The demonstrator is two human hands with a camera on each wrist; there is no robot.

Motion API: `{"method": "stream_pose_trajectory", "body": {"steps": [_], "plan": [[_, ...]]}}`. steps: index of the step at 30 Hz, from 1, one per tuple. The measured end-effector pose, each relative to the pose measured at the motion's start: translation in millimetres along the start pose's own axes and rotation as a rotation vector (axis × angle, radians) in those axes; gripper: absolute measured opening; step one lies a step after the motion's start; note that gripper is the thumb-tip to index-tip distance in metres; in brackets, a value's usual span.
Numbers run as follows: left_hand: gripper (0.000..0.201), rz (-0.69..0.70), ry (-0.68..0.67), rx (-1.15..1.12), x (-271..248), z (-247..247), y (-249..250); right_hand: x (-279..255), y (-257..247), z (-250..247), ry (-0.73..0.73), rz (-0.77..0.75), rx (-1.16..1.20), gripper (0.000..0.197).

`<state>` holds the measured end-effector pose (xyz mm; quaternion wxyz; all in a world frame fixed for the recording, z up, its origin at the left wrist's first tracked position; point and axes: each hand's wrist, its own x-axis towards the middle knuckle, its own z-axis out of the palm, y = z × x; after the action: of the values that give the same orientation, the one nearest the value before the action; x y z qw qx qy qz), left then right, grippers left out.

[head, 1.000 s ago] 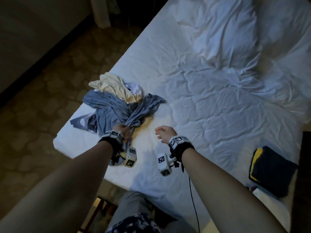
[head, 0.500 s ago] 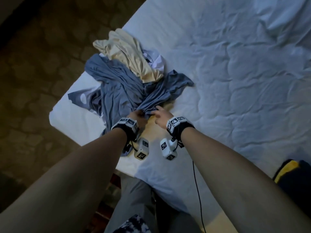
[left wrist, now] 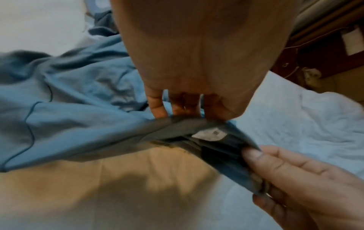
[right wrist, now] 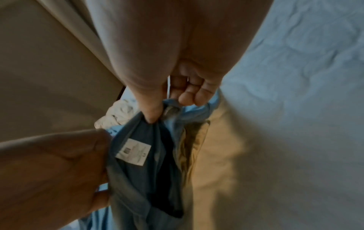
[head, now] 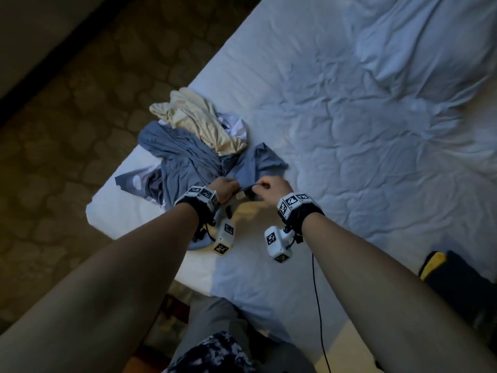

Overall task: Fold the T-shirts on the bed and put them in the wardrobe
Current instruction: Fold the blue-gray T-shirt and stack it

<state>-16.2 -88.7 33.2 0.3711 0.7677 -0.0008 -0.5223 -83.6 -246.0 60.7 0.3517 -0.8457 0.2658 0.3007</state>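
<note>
A crumpled blue T-shirt (head: 185,160) lies near the bed's left corner, with a cream T-shirt (head: 204,122) and a white garment (head: 238,127) heaped behind it. My left hand (head: 224,188) and right hand (head: 271,188) both pinch the blue shirt's collar edge, stretched between them just above the sheet. The collar (left wrist: 197,129) shows a white label (left wrist: 209,134) in the left wrist view. In the right wrist view my thumb presses the blue shirt (right wrist: 141,168) beside the same label (right wrist: 133,151).
The bed (head: 363,157) has a rumpled pale sheet with wide room to the right of the pile. A dark folded item with a yellow edge (head: 457,281) sits at the bed's near right. Patterned floor (head: 67,130) lies left of the bed. A cable (head: 318,305) hangs from my right wrist.
My right hand moved left to the blue shirt and took hold of the collar beside my left hand. Both hands now lift the collar slightly. My head leaned closer to the pile.
</note>
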Motion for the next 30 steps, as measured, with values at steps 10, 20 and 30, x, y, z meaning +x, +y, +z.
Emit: {"method": "stream_pose_trajectory", "body": {"steps": [10,20,30], "plan": [[0.014,0.457,0.066,0.140,-100.1,-3.0,117.6,-117.7,-17.0,-97.1,0.206,-0.069,0.311,0.012],[0.010,0.778,0.414,0.635,-236.2,24.4,195.9,-277.2,-16.1,-171.1,0.703,-0.177,0.301,0.012],[0.017,0.784,0.688,0.714,-364.8,82.3,222.9,-449.6,3.2,-209.7,1.012,-0.214,0.559,0.017]]}}
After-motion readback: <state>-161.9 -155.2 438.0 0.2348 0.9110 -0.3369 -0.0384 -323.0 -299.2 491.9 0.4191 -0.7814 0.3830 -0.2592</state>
